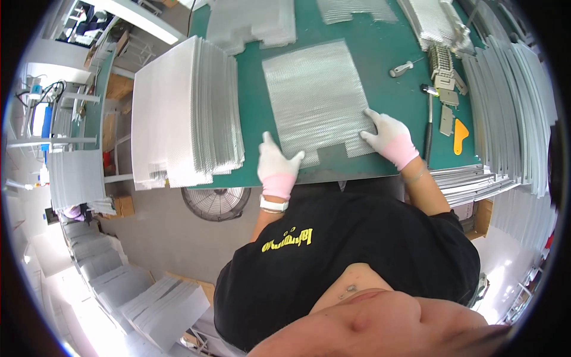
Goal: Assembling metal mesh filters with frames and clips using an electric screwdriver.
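A shiny mesh sheet (315, 98) with a notch cut from its near edge lies flat on the green table (253, 113). My left hand (277, 163), in a white glove with a pink cuff, rests at the sheet's near left corner, fingers spread. My right hand (389, 138), gloved the same way, presses flat on the sheet's near right corner. Neither hand grips anything.
A tall stack of white mesh sheets (184, 113) stands at the left. More sheets (253, 24) lie at the back and stacked along the right (514, 113). A screwdriver (403, 68), a hammer (428, 122), metal parts (443, 71) and an orange piece (461, 137) lie right. A fan (216, 202) sits below the table edge.
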